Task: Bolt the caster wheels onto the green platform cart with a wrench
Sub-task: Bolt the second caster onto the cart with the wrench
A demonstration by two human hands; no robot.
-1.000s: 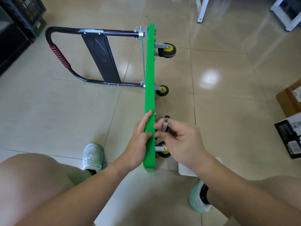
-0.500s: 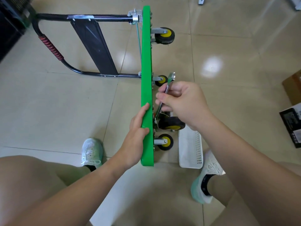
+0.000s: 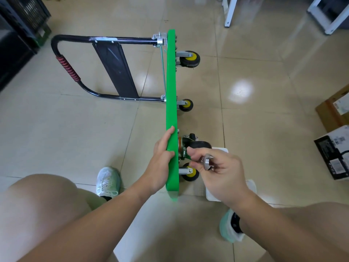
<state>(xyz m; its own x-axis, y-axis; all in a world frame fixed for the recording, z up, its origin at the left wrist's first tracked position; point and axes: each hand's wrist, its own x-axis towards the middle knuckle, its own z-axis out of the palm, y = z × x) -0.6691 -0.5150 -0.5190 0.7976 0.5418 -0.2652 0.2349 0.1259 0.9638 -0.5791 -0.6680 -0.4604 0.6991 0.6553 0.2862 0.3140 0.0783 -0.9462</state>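
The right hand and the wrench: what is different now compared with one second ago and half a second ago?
Half a second ago the right hand held the wrench raised, its handle pointing away along the green platform. Now it has swung back down toward the person, close to the caster wheel being bolted, much as one second ago. The left hand still grips the platform's edge; the cart stays on its side.

Labels on cardboard box [image 3: 333,108] and black box [image 3: 334,154], print perhaps too blurred to read
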